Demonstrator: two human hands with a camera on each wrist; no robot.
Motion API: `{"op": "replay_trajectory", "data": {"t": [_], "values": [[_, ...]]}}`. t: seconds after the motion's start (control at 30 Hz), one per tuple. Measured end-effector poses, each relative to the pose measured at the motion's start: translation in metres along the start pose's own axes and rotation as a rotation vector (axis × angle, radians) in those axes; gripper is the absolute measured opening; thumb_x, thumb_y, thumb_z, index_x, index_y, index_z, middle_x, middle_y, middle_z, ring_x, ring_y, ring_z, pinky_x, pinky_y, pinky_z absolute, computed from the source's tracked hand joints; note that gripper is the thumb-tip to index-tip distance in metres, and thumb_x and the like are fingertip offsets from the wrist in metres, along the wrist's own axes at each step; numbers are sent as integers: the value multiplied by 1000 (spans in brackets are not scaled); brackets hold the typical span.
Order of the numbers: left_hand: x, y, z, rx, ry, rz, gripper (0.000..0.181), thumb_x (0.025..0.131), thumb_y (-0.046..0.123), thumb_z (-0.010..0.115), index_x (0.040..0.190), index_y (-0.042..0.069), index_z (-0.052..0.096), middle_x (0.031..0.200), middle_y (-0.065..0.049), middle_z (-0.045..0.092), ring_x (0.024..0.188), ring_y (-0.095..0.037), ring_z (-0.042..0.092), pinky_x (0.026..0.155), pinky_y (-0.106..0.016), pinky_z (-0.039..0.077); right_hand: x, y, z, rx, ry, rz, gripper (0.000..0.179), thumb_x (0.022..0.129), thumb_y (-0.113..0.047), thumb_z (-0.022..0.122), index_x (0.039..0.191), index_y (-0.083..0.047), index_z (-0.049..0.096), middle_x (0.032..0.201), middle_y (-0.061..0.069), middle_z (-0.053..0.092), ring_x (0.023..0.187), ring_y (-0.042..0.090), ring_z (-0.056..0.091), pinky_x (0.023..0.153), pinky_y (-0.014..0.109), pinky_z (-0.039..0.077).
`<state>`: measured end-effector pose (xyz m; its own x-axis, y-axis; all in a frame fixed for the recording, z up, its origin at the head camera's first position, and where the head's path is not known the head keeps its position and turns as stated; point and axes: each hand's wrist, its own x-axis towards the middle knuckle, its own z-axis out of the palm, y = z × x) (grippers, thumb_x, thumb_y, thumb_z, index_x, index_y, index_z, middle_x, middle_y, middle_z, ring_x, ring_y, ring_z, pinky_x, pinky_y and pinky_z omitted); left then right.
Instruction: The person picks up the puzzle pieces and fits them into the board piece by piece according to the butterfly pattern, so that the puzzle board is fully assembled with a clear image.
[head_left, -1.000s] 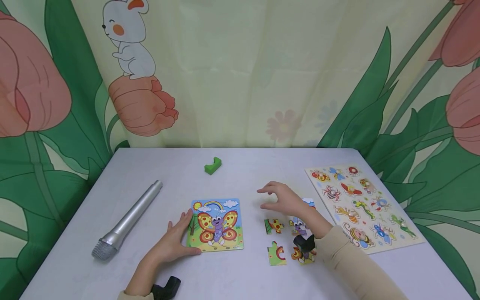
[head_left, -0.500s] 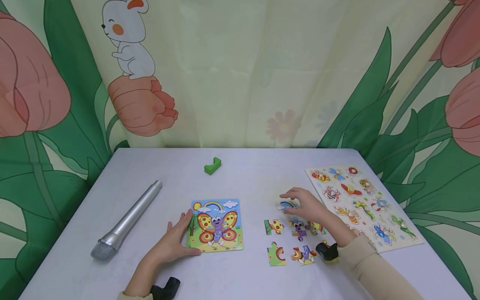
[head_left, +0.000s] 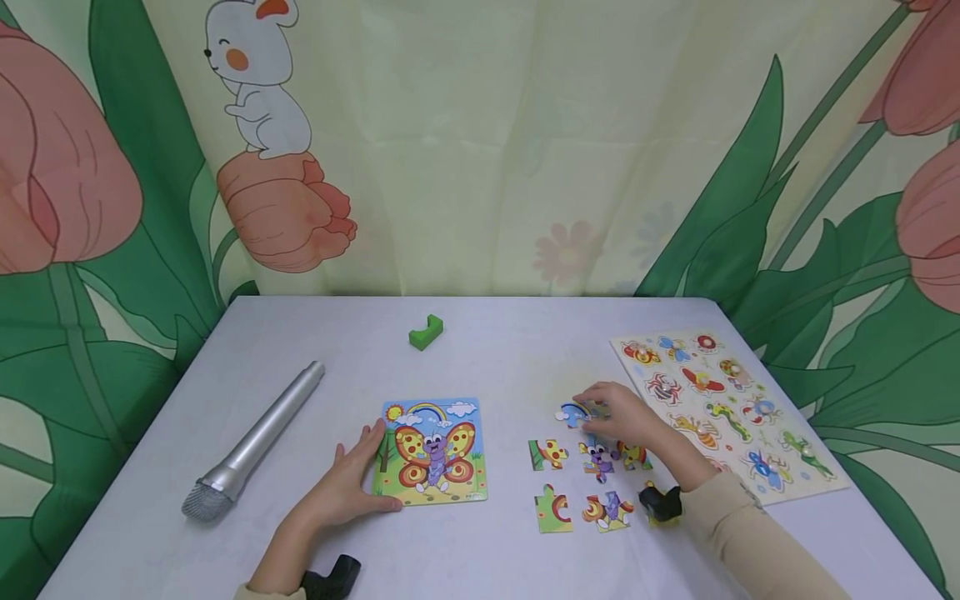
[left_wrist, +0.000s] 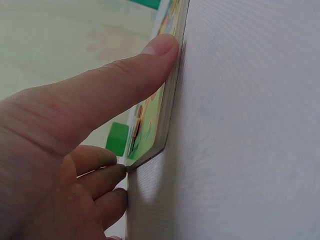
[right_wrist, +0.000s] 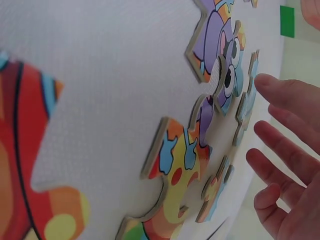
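My left hand (head_left: 347, 482) rests at the lower left corner of a square butterfly puzzle board (head_left: 431, 457). In the left wrist view its thumb (left_wrist: 161, 46) presses the board's edge, with the other fingers loosely bent beside it. My right hand (head_left: 628, 417) hovers over loose jigsaw pieces, fingers apart and slightly bent. Under its fingertips lies a rainbow piece (head_left: 572, 414); the hand partly covers that top row. Nearer me lie a butterfly-face piece (head_left: 597, 457), a wing piece (head_left: 553, 454) and several more. In the right wrist view the index fingertip is close to a pale blue piece (right_wrist: 246, 102).
A silver microphone (head_left: 258, 442) lies on the left of the white table (head_left: 337, 333). Towards the back is a green notched block (head_left: 426, 332). A board with several insect pictures (head_left: 720, 417) lies on the right. A printed curtain (head_left: 480, 150) hangs behind.
My right hand has moved right and come down over the top row of pieces, uncovering the rainbow piece and others. The left hand and the board have stayed in place.
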<state>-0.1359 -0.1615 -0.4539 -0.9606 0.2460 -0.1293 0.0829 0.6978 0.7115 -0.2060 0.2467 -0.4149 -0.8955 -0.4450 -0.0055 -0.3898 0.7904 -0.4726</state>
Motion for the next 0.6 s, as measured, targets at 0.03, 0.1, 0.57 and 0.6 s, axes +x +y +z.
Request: {"op": "replay_trajectory", "data": {"t": [0.03,0.1,0.57,0.6], "values": [[0,0,0,-2,0,0,116,56,36,85,144,-1,18,148,-19,18,137,-34,9,108,-55,-5,0,1,0,-3,-5,-2,37,76,-10,73,110,0,64,105,11,62,99,31,56,85,46,47],[-1,0,0,-5,1,2,116,56,36,85,144,-1,18,148,-19,18,137,-34,9,108,-55,-5,1,3,1,-18,-13,0,36,75,-10,73,109,0,65,104,11,62,98,30,56,85,45,47],[-1,0,-1,-6,-6,10,117,57,38,84,144,-1,17,148,-20,17,136,-35,9,108,-55,-6,3,6,2,-42,-17,55,35,76,-11,74,109,-2,66,99,7,61,90,24,56,79,40,48],[-1,0,-1,-6,-7,10,117,57,38,84,144,-1,17,148,-20,17,136,-35,9,108,-55,-6,3,6,2,-43,-16,62,35,76,-12,74,108,-2,66,99,6,61,90,24,56,79,40,48]]}}
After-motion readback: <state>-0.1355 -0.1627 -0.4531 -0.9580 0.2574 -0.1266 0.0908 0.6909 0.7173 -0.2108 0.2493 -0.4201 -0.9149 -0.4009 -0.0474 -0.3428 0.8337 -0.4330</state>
